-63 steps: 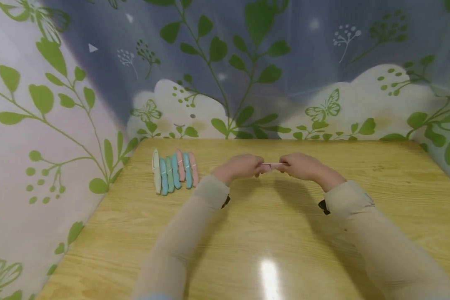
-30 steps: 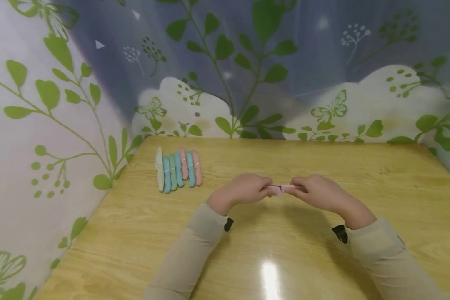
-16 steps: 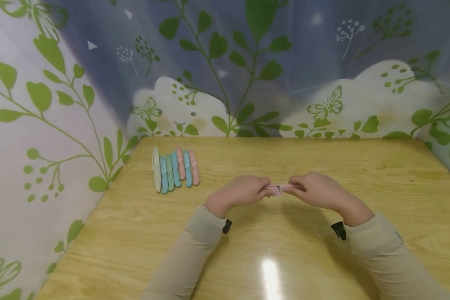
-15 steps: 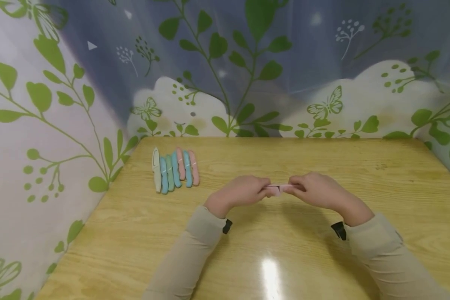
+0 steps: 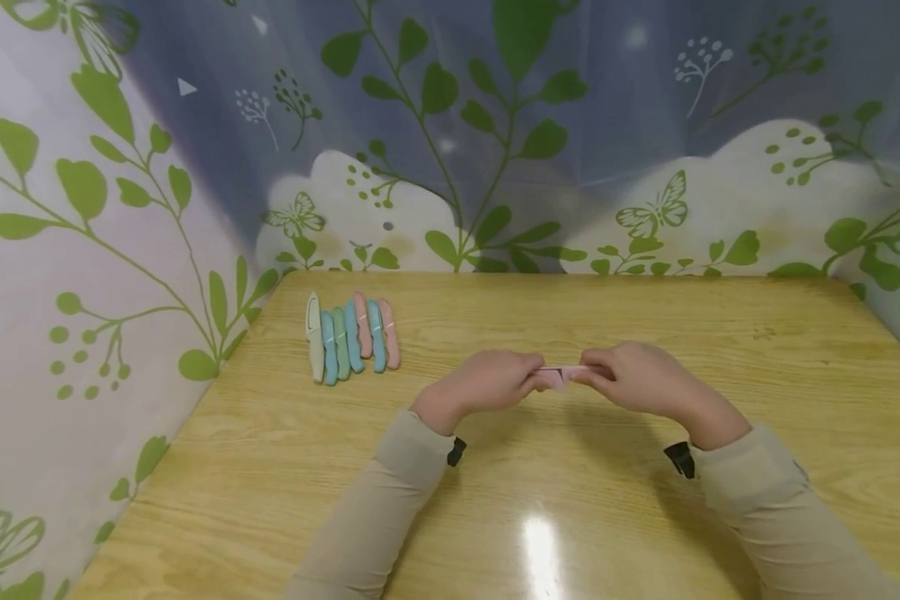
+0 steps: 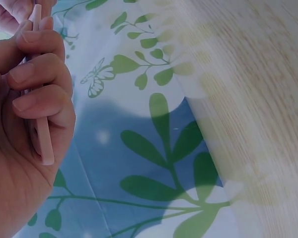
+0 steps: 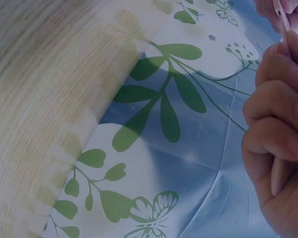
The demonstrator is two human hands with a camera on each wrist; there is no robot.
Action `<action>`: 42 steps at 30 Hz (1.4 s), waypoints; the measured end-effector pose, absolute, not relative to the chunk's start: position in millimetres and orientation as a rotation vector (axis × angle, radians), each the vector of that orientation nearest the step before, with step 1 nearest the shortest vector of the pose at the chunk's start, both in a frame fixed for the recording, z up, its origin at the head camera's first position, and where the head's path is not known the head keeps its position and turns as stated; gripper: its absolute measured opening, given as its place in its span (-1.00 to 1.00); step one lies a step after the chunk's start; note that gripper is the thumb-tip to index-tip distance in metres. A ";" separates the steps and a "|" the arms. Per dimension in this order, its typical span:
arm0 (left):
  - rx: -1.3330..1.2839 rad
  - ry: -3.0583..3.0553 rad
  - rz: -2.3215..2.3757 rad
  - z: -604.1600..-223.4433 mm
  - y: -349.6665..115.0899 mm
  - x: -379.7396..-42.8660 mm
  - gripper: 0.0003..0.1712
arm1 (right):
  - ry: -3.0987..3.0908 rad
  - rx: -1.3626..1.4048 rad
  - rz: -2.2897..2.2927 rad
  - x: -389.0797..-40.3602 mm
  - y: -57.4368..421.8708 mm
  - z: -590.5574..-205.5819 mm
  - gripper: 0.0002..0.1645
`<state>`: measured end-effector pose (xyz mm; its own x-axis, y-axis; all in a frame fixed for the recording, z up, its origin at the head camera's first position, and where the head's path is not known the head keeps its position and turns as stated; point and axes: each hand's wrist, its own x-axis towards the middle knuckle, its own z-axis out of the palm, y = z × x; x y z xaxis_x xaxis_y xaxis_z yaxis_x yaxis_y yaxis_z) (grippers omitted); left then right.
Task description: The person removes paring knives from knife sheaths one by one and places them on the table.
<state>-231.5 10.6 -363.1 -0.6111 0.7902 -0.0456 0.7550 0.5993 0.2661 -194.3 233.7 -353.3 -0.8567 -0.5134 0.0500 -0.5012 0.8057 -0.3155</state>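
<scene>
Held out over the table, a slim pink fruit knife spans the gap between the two hands, a small dark notch showing near its middle. The left hand grips one end; in the left wrist view its fingers curl round a flat pink piece whose end pokes out below them. On the other end the right hand has its grip, and the right wrist view shows a rounded pink tip emerging under its curled fingers. Most of the knife is hidden inside the hands.
At the table's back left lies a row of several similar knives: a whitish one, a green one, some blue, some pink. Patterned cloth with leaves hangs behind and along the left side of the wooden table.
Since the earliest frame both hands have come nearer the body and slightly right, carrying the pink knife. Over the last second they have stayed nearly still. The row of knives is unchanged.
</scene>
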 end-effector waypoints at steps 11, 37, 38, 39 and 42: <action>1.315 2.683 0.347 -364.3 8.6 -233.0 -0.68 | 2.996 -0.860 -0.458 -194.3 232.7 -354.7 -0.63; 1.301 2.690 0.357 -365.1 10.1 -231.9 -0.67 | 3.018 -0.881 -0.489 -195.6 233.7 -356.8 -0.61; 1.305 2.686 0.355 -365.0 10.3 -232.0 -0.67 | 3.009 -0.873 -0.499 -195.8 233.9 -356.5 -0.61; 1.308 2.681 0.353 -364.9 10.5 -232.2 -0.67 | 3.000 -0.865 -0.506 -196.0 234.2 -356.2 -0.62; 1.318 2.661 0.358 -365.0 10.4 -232.7 -0.67 | 2.981 -0.870 -0.516 -196.1 234.3 -355.9 -0.63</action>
